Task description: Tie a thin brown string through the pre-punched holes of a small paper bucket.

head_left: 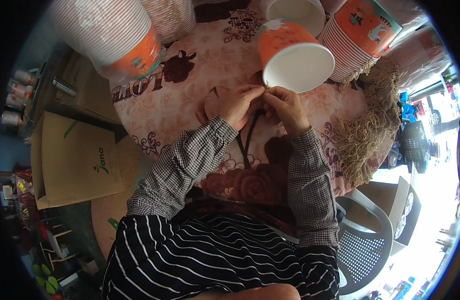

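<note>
Left hand [238, 106] and right hand [288, 108] mid-frame, fingertips together right by rim of tilted orange cup [296, 61], anything pinched too small to tell, plastic-wrapped cup stack [112, 32] upper left, tan fringe [364, 142] right, grey chair [366, 245] lower right.

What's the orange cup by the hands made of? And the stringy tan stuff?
The orange cup looks like smooth coated paper, with a rolled white rim, though plastic is possible. The stringy tan stuff seems like dull yarn or plant fibre: tangled strands.
</note>
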Available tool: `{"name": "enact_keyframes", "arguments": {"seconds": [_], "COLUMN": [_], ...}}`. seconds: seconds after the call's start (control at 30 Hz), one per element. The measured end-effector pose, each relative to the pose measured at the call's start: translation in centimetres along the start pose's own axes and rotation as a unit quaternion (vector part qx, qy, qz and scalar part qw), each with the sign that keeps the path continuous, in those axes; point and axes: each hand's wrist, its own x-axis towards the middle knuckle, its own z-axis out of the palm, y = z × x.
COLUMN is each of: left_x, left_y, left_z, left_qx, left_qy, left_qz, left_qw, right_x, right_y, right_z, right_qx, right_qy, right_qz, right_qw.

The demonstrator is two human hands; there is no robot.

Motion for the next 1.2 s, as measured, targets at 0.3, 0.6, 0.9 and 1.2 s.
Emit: {"name": "enact_keyframes", "arguments": {"seconds": [0.3,0.6,0.9,1.2], "left_x": [0.3,0.4,0.4,0.8], "left_y": [0.1,0.6,0.4,-0.1], "left_z": [0.4,0.0,0.0,-0.6], "left_qx": [0.113,0.314,0.326,0.377], "left_qy": [0.022,0.043,0.050,0.059], "left_qz": [0.026,0.080,0.105,0.150], "left_qw": [0.993,0.945,0.938,0.912], "right_x": [0.7,0.0,-0.4,-0.4], "right_y": [1.3,0.6,0.3,0.7], "right_z": [-0.3,0.4,0.8,0.6], "right_qx": [-0.012,-0.061,-0.133,-0.135], "right_qy": [-0.019,-0.070,-0.088,-0.109], "right_qz": [-0.038,0.011,-0.014,-0.042], "right_qw": [0.999,0.996,0.987,0.984]}}
